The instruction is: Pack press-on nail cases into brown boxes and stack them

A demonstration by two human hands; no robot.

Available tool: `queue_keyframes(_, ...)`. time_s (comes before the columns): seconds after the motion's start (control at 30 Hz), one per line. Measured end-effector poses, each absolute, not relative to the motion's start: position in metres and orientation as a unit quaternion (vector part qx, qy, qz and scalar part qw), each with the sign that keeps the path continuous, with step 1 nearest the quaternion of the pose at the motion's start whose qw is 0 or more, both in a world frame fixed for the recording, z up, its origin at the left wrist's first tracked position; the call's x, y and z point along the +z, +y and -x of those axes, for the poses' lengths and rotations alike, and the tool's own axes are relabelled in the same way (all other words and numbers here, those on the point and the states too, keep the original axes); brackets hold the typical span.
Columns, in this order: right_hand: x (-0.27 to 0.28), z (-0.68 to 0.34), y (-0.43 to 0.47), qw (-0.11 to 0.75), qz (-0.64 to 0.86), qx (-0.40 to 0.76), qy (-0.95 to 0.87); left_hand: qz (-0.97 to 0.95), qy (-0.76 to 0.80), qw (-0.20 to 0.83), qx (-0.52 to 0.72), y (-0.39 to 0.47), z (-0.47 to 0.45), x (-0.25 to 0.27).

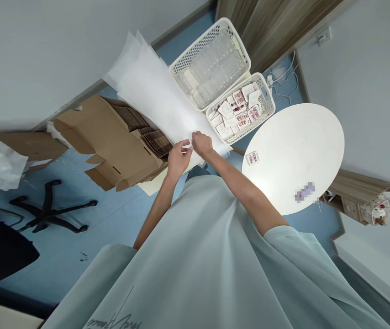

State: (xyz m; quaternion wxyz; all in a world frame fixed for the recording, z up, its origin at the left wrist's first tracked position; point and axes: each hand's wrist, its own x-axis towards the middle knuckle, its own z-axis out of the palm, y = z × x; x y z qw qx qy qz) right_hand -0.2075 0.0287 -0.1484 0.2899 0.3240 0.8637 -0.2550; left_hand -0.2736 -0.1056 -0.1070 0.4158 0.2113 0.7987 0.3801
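Observation:
A stack of thin white translucent sheets stretches away from my body, its far corners fanned out. Over its near end, my left hand is open, with bent fingers spread apart. Just right of it, my right hand is closed, fingers curled in towards the left one. What the right fingers hold, if anything, is hidden. The two hands almost touch. Flattened brown cardboard boxes lie stacked left of the sheets.
Beyond my right hand stand a white basket of small printed packs and a white basket of clear plastic trays. An oval white table on the right bears a small pack. A black chair base stands at left.

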Motion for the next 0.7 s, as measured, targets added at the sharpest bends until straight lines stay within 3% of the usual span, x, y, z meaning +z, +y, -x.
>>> queue_keyframes(0.33, -0.052, 0.143, 0.039, 0.090, -0.340, -0.291, 0.890, -0.119, 0.792, 0.373, 0.469, -0.090, 0.265, -0.108)
queue_keyframes(0.53, -0.001, 0.064, 0.043, -0.078, -0.413, -0.282, 0.862, -0.078, 0.735, 0.460, 0.492, -0.061, 0.234, -0.093)
queue_keyframes(0.7, 0.025, -0.013, 0.029, -0.158, -0.513, -0.240, 0.809, -0.193, 0.666, 0.515, 0.504, -0.022, 0.184, -0.078)
